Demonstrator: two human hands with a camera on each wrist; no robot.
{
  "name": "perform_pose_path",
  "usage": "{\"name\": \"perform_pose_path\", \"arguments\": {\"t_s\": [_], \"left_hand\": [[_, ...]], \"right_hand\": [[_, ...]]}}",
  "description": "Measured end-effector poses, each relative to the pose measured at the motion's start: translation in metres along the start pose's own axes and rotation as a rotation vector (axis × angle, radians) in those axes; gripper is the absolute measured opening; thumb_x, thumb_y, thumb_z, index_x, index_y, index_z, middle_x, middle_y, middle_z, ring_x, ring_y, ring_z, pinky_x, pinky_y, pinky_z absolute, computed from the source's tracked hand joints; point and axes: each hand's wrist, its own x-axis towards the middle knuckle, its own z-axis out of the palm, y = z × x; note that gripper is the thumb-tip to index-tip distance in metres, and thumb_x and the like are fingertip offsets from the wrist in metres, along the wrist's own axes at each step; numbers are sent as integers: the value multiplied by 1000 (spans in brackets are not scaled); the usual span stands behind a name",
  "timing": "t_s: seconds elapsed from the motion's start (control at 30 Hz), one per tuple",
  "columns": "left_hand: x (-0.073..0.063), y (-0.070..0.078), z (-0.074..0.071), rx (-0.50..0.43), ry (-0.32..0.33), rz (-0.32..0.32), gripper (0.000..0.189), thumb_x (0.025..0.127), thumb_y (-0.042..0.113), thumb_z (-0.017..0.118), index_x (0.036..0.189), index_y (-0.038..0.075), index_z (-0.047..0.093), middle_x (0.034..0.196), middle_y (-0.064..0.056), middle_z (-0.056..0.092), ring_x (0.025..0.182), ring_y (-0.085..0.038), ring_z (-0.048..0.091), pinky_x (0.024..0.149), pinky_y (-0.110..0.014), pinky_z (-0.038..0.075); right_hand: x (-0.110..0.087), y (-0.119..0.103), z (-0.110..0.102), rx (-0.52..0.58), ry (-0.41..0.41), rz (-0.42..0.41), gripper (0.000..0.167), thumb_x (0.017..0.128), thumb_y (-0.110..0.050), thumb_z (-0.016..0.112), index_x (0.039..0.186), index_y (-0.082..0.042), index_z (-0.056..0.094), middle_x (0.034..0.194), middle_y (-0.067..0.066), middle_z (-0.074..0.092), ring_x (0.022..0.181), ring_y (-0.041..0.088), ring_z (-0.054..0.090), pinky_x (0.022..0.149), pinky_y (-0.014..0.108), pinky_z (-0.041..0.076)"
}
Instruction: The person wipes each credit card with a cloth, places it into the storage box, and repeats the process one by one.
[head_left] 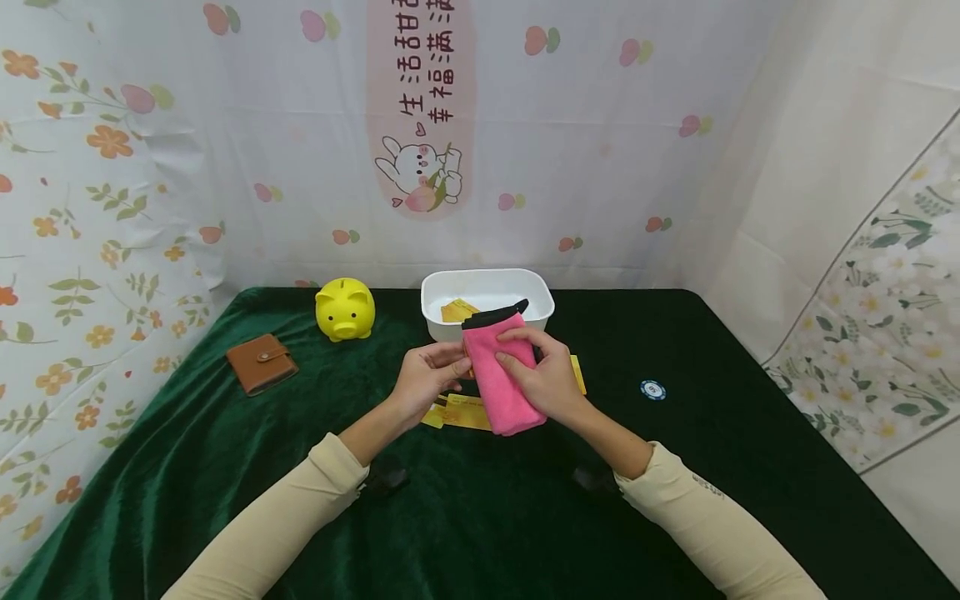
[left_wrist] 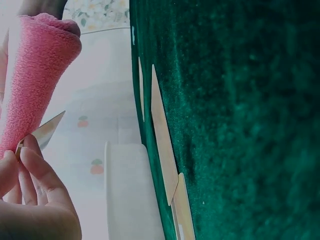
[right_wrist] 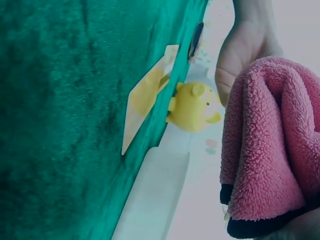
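Observation:
My right hand [head_left: 551, 375] grips a folded pink towel [head_left: 506, 392] with a black edge, held up in front of the white tub. At the towel's left side, my left hand [head_left: 427, 379] pinches a thin card [left_wrist: 49, 131] between thumb and fingers. In the left wrist view the card's pointed corner sticks out beside the towel, and part of it is hidden by the fingers [left_wrist: 42, 175]. The towel fills much of the right wrist view, hiding most of the right hand. Beneath the hands, yellow cards [head_left: 468, 412] lie overlapping on the green cloth.
Behind the hands stands a white tub [head_left: 487, 283] with a yellow card [head_left: 457, 311] in it. A yellow piggy bank [head_left: 345, 310] and a brown wallet [head_left: 262, 364] are on the left. Another yellow card [head_left: 578, 375] and a poker chip [head_left: 653, 390] lie to the right.

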Motion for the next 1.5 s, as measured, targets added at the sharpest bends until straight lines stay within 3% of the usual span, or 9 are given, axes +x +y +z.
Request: {"name": "perform_pose_path", "arguments": {"t_s": [0.23,0.5,0.97,1.5], "left_hand": [[-3,0,0,104,28,67,25,96,6,65,118,-7,65,102,-14,72,81,-15,70,66,-25,55],[-2,1,-2,154,59,125,22,95,4,66,113,-8,66,100,-20,71,77,-13,68,65,-25,55],[-6,1,-6,169,77,90,22,95,7,66,113,-5,67,101,-17,72,78,-15,67,66,-25,54],[-4,1,-15,163,67,89,24,95,7,66,115,-6,65,102,-17,71,80,-20,67,67,-26,55]], "right_hand": [[-1,-3,0,-64,28,-39,20,87,11,68,106,9,65,108,24,65,88,27,61,70,23,53],[3,5,-3,-97,55,-66,19,86,12,68,105,10,66,104,24,66,85,29,59,69,20,50],[1,11,-7,-135,72,-61,19,85,11,69,104,9,66,103,23,66,87,30,58,71,19,48],[5,21,-19,-166,101,17,20,87,8,69,107,8,66,109,24,67,83,29,57,65,20,45]]}}
